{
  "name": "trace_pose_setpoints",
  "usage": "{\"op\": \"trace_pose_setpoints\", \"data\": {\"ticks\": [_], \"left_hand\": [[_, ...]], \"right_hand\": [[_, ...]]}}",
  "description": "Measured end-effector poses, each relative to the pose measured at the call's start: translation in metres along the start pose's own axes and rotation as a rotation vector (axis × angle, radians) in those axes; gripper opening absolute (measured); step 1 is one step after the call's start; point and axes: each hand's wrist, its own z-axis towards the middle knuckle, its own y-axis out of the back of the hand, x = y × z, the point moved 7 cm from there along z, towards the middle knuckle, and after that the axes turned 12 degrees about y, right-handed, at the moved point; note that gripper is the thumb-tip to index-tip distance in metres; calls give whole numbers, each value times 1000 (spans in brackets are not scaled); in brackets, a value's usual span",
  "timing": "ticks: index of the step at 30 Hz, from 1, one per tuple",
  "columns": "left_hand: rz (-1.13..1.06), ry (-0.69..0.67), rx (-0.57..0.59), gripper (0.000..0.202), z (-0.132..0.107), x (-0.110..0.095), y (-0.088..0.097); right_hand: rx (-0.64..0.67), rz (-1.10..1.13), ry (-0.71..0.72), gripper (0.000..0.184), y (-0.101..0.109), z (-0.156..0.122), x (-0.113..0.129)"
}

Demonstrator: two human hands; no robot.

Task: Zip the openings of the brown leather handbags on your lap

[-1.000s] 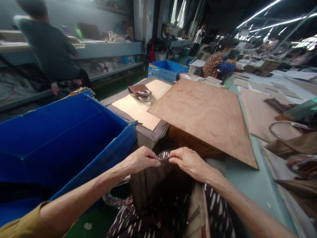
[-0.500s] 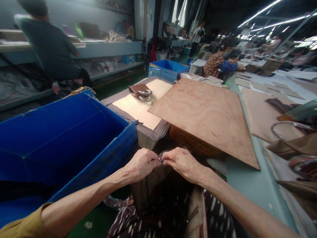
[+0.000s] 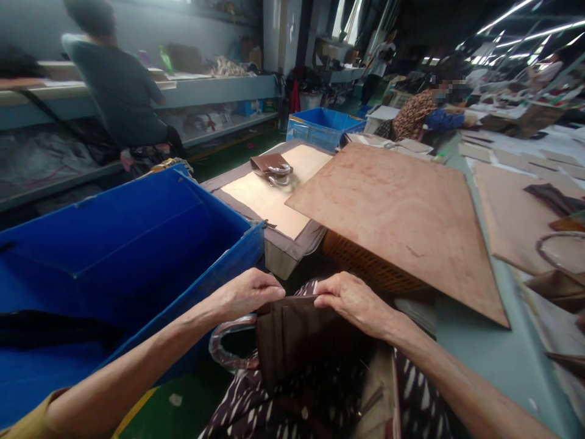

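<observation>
A dark brown bag point(image 3: 297, 332) stands on my lap, low in the middle of the view. My left hand point(image 3: 247, 294) is closed on the left part of its top edge. My right hand point(image 3: 354, 300) is closed on the right part of the same edge, fingers curled over it. A clear plastic-wrapped handle point(image 3: 225, 344) loops out from the bag's left side, below my left wrist. My patterned clothing point(image 3: 256, 408) shows under the bag.
A big blue bin point(image 3: 114, 256) stands at my left. Ahead, a plywood board point(image 3: 397, 213) lies over an orange basket point(image 3: 365, 268), beside a padded table point(image 3: 269, 201) bearing a small brown bag point(image 3: 269, 166). Other people work at the shelves and far benches.
My hands moved apart along the bag's top edge after meeting in the middle. The bag's wrapped handle has swung out at the left. The view shifted slightly.
</observation>
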Motion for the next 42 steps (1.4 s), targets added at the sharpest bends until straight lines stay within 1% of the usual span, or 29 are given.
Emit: {"op": "trace_pose_setpoints", "data": {"ticks": [4, 7, 10, 12, 14, 17, 21, 23, 26, 30, 32, 39, 42], "left_hand": [[11, 46, -1, 41, 7, -1, -4], [10, 85, 42, 38, 13, -2, -7], [-27, 55, 120, 32, 12, -4, -11], [-74, 31, 153, 31, 9, -4, -13], [-110, 22, 137, 30, 6, -3, -13], [-113, 36, 89, 29, 5, -1, -13], [-76, 67, 90, 28, 8, -3, -16], [-62, 68, 83, 28, 9, -5, -17], [-28, 30, 49, 28, 7, -10, -19], [8, 1, 0, 29, 4, -13, -22], [1, 15, -7, 29, 4, -10, -24], [-70, 94, 43, 27, 11, 5, -31], [-98, 156, 57, 26, 15, 11, -33]], "right_hand": [[-8, -4, 16, 18, 0, 0, 1], [-6, 4, 2, 18, 1, 0, 2], [11, 53, 1, 18, 3, -1, 3], [21, 94, -1, 18, 3, -3, 4], [28, 106, 3, 19, 3, -4, 4], [32, 66, 21, 20, 2, -4, 7], [42, 31, 31, 20, 1, -4, 11], [44, 31, 30, 25, 0, -4, 13], [39, 29, 17, 34, 0, -5, 13], [51, 55, 9, 41, -2, -3, 12], [65, 68, 2, 43, -3, -2, 13], [93, 64, -39, 45, -6, 0, 14], [93, 56, -46, 44, -8, 0, 13]]}}
